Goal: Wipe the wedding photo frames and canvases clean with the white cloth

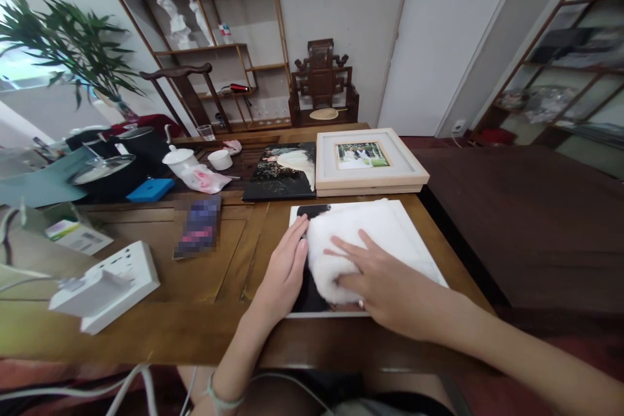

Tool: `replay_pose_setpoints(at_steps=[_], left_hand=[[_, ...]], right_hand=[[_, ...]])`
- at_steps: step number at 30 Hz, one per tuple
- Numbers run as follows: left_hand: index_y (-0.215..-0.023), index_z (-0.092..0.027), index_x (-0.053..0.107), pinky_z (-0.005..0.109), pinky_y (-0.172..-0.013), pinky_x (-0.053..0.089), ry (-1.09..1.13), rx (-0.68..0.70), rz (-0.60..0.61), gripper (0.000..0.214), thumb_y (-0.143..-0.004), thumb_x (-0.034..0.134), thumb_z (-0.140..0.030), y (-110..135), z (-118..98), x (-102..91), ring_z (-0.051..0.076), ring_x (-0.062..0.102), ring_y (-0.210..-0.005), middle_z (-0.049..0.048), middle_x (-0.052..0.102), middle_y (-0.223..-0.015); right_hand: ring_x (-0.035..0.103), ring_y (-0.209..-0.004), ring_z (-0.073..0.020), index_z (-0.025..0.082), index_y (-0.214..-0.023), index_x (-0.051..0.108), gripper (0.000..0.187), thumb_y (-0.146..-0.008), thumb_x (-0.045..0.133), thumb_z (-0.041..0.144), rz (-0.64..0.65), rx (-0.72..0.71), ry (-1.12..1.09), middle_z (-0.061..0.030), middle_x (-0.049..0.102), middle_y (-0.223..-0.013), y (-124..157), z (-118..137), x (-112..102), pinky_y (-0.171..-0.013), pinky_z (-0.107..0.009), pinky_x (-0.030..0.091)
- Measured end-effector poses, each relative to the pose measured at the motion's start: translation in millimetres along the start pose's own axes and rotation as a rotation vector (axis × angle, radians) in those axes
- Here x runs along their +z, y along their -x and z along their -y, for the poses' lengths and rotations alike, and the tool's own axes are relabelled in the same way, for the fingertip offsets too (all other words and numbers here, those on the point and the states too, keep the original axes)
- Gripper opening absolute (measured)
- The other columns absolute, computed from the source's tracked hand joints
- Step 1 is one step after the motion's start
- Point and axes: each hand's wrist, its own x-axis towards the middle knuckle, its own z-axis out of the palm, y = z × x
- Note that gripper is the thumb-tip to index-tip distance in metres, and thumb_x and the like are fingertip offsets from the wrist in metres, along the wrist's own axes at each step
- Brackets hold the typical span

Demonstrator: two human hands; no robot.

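On the wooden table in front of me lies a photo panel (309, 296) with white edges and a dark picture. A fluffy white cloth (324, 240) covers much of its surface. My right hand (385, 279) presses down on this cloth, its fingers spread over the top and its thumb tucked at the near fold. Stretched along the panel's left side is my left hand (285, 266), fingers straight and together, resting at the edge beside the cloth. The cloth hides most of the picture.
Behind the panel lie a wooden picture frame (419, 177) and a dark photo panel (273, 190). To the left are a white power strip (139, 273), a blurred purple item (199, 226), a blue box (150, 190), a black pot (110, 175) and a white teapot (179, 157).
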Motion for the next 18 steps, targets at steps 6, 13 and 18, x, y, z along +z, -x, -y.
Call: replay_pose_setpoints(at_steps=[6, 13, 18], left_hand=[[-0.129, -0.013, 0.052, 0.041, -0.114, 0.03, -0.026, 0.038, -0.015, 0.045, -0.099, 0.027, -0.034, -2, -4, -2.2, 0.02, 0.043, -0.133, 0.0115, 0.048, -0.142], [-0.129, -0.015, 0.052, 0.04, -0.113, 0.033, -0.074, 0.092, 0.031, 0.041, -0.097, 0.035, -0.033, 2, -4, -3.2, 0.022, 0.045, -0.132, 0.0098, 0.051, -0.14], [-0.131, -0.019, 0.051, 0.045, -0.111, 0.035, -0.157, 0.147, 0.076, 0.04, -0.092, 0.05, -0.029, 4, -2, -3.0, 0.024, 0.043, -0.133, 0.0102, 0.051, -0.14]], right_hand=[[0.019, -0.141, -0.0213, 0.02, -0.105, 0.064, 0.035, -0.076, 0.048, 0.009, 0.044, -0.166, -0.161, -0.0078, 0.044, -0.145, 19, 20, -2, -0.115, -0.053, 0.007], [0.034, -0.135, -0.0158, 0.03, -0.1, 0.064, 0.05, -0.063, 0.046, 0.001, 0.131, -0.061, -0.146, 0.0042, 0.054, -0.135, 53, 18, -33, -0.107, -0.026, 0.037], [0.058, -0.113, -0.0284, 0.026, -0.103, 0.063, 0.049, -0.063, 0.044, 0.006, -0.027, 0.256, -0.138, -0.0069, 0.066, -0.118, 69, -9, -26, -0.086, -0.036, 0.052]])
